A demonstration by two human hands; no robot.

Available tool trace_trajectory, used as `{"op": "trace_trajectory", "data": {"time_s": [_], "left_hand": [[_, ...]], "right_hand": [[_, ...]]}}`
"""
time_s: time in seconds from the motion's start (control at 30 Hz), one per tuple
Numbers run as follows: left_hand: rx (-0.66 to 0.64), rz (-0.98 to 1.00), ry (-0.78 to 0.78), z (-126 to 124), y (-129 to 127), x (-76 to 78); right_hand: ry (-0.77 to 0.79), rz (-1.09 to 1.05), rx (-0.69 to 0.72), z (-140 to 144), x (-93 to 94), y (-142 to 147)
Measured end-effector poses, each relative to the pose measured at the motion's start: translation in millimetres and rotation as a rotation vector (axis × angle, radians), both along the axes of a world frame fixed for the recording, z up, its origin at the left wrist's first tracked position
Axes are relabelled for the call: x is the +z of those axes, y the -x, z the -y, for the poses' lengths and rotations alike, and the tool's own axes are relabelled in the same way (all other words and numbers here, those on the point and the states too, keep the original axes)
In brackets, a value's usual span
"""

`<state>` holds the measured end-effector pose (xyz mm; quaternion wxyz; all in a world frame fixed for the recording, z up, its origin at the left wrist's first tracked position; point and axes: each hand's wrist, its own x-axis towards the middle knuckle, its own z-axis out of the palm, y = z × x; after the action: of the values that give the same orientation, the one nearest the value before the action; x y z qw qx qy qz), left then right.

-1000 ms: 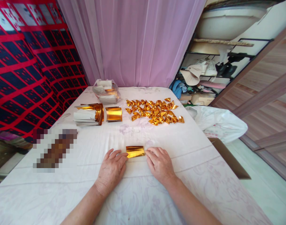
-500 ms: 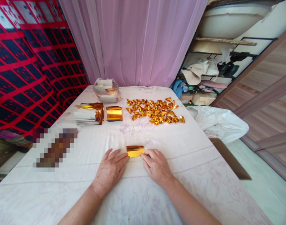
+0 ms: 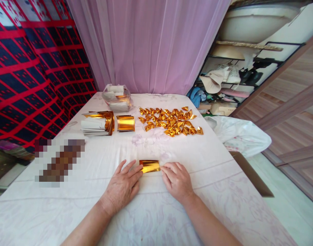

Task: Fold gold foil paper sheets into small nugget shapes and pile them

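Note:
A small folded sheet of gold foil paper (image 3: 149, 166) lies on the white cloth-covered table (image 3: 223, 191), close to me. My left hand (image 3: 122, 187) rests flat on the cloth, its fingertips touching the sheet's left end. On the other side, my right hand (image 3: 177, 180) has its fingertips pressed on the sheet's right end. Farther back lies a spread of several small folded gold pieces (image 3: 170, 121). A stack of gold and white sheets (image 3: 97, 123) and a shorter gold stack (image 3: 125, 123) sit at the back left.
A clear plastic bag of paper (image 3: 117, 97) stands at the table's far edge before a pink curtain (image 3: 151, 44). A blurred-out object (image 3: 59, 162) lies at the left. A white bundle (image 3: 238, 135) hangs off the right edge, beside a cluttered rack (image 3: 230, 82).
Both hands stay at the gold sheet's ends. My left fingers have spread a little, and the right fingertips have shifted slightly along the sheet's right end.

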<state>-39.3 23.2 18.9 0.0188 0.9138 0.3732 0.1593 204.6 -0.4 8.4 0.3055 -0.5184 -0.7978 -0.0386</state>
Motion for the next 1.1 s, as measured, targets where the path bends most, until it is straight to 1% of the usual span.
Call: {"op": "trace_trajectory", "data": {"time_s": [0.13,0.2,0.33,0.47,0.63,0.77,0.83,0.93,1.03,1.1], "left_hand": [[0.010,-0.017,0.009,0,-2,-0.8],[0.014,-0.012,0.010,-1,-1,-2.5],[0.010,0.008,0.037,-3,3,-7.5],[0.025,0.022,0.084,-8,4,-10.3],[0.065,0.094,0.117,-12,-4,-7.3],[0.109,0.152,0.153,-16,-12,-3.9],[0.125,0.171,0.174,-19,-15,-3.3],[0.162,0.210,0.217,-23,-17,-4.1],[0.204,0.257,0.250,-23,-18,-6.5],[0.238,0.291,0.254,-22,-18,-8.6]], "right_hand": [[0.054,0.042,0.198,0,3.5,9],[0.094,0.068,0.224,0,2.7,12],[0.115,0.061,0.157,-1,-1.1,7],[0.106,-0.015,0.086,-3,-4.9,-3],[0.164,-0.120,-0.018,-10,-10.6,-4],[0.211,-0.111,-0.088,-15,-11.3,-3],[0.231,-0.081,-0.093,-18,-9.6,-3],[0.268,-0.052,-0.060,-22,-7.3,-3],[0.274,-0.082,-0.028,-24,-9.0,-2],[0.247,-0.125,-0.025,-24,-12.3,-1]]}}
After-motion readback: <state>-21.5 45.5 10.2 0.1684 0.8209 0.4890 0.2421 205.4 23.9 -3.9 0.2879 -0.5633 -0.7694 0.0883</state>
